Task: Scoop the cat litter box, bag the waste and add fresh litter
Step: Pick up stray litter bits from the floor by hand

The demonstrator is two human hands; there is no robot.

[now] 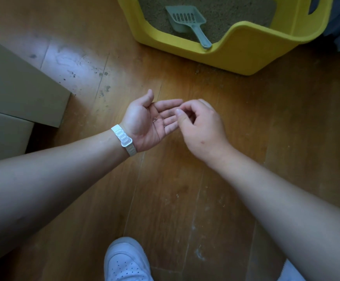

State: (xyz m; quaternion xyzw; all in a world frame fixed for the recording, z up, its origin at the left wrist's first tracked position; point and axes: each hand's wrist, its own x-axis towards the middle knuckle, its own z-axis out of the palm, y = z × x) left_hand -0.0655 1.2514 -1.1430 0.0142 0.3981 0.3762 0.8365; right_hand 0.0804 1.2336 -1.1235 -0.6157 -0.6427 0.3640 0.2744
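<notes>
Above the wooden floor [185,189] I hold both hands out in front of me. My left hand [144,124] lies palm up, its grip open and the fingers spread flat, with a few tiny grains [156,119] resting in the palm; they are too small for me to say what they are. A white wristband [122,138] circles that wrist. My right hand [201,126] hangs just beside the left fingertips, its grip curled with thumb and fingers pinched together; whether anything sits between them I cannot tell, since the fingertips hide the spot.

Farther off, at the top, stands the yellow litter box [246,55], cut off by the upper edge so only its near wall and low entry lip show in full. Brownish litter [225,15] fills it, and a grey-green scoop [187,20] lies on the litter, its handle end resting at the entry lip. Small dark specks [104,86] dot the floor to the left of the box. On the left, flat cardboard flaps [19,88] run out of view. Below, the toe of one white shoe [126,260] shows, and only a sliver of another pale shape at the bottom right edge. Something dark grey sits behind the box at the right corner, too cropped to name.
</notes>
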